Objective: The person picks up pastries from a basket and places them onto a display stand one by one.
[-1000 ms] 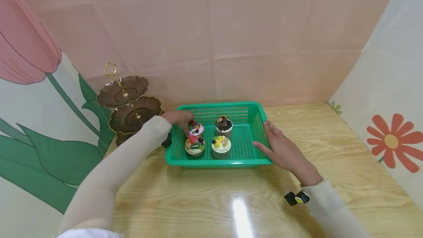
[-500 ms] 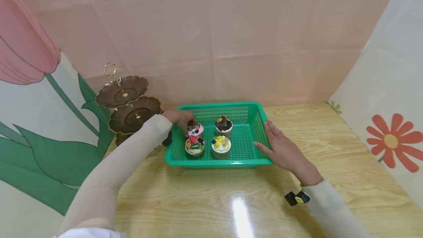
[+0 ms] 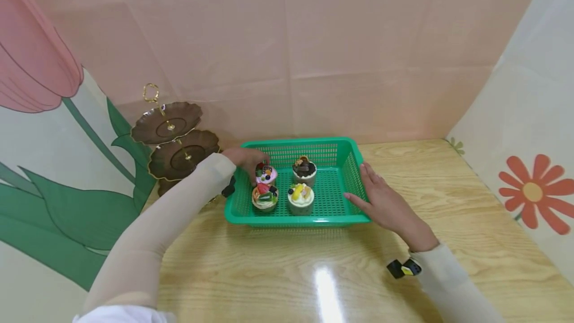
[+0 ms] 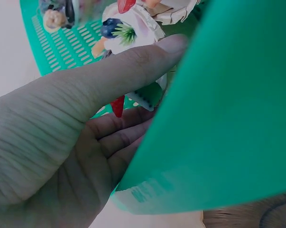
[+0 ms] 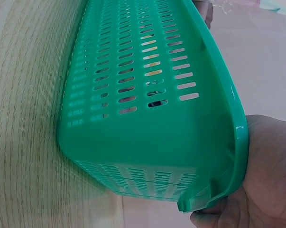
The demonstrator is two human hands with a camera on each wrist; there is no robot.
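My left hand (image 3: 245,159) reaches over the left rim of the green basket (image 3: 301,221). Its thumb and fingers are around a pink-topped cupcake (image 3: 269,175) in the back left of the basket. The left wrist view shows the thumb across the cupcake's cream (image 4: 135,34), with curled fingers beneath; the basket wall hides the fingertips. Right beside it, at the front, sits a strawberry-and-kiwi cupcake (image 3: 264,201). A chocolate cupcake (image 3: 304,171) and a yellow-fruit cupcake (image 3: 301,200) stand to the right. My right hand (image 3: 389,204) rests straight-fingered against the basket's right side, thumb over the rim.
A tiered brown stand (image 3: 176,124) with gold trim is left of the basket, close to my left forearm. A pink backdrop (image 3: 314,64) rises behind the wooden table (image 3: 251,278), and flower-printed panels (image 3: 531,192) flank both sides.
Both hands keep almost the same places. The left fingers shift very slightly around the pink-topped cupcake; the basket and the other cupcakes stay put.
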